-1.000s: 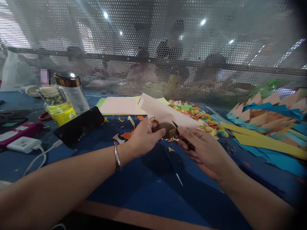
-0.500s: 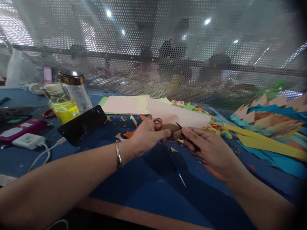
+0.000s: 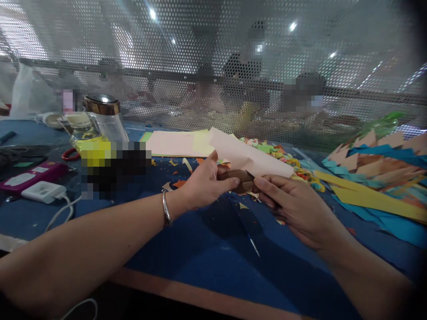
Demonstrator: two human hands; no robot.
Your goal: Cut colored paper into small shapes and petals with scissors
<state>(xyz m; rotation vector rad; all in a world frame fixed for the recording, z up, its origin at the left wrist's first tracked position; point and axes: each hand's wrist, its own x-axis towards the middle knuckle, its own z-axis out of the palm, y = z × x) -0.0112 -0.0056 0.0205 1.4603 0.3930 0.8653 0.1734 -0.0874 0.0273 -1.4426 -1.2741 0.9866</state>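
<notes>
My left hand (image 3: 205, 183) is closed on a brown, rounded, flat piece (image 3: 240, 178) that looks like paper, with the thumb lying along its near side. At the piece's right end, the fingers of my right hand (image 3: 293, 202) are closed round a thin dark pointed tool (image 3: 249, 174). Its tip points up and left against the piece; the rest is hidden in the hand. Below the hands a slim pen-like stick (image 3: 252, 243) with a metal tip lies on the blue table (image 3: 187, 253). Paper scraps (image 3: 180, 183) are scattered around.
Pale pink sheets (image 3: 178, 143) lie behind the hands, beside a pile of coloured scraps (image 3: 300, 164). Folded pointed paper (image 3: 383, 155) and yellow strips (image 3: 376, 195) are at right. A glass jar (image 3: 108, 122) and a purple power bank (image 3: 35, 178) are at left. A perforated screen (image 3: 200, 40) stands behind.
The hands keep nearly the same place and hold. The dark tip shows a little less and sits closer against the brown piece. The whole view has shifted slightly.
</notes>
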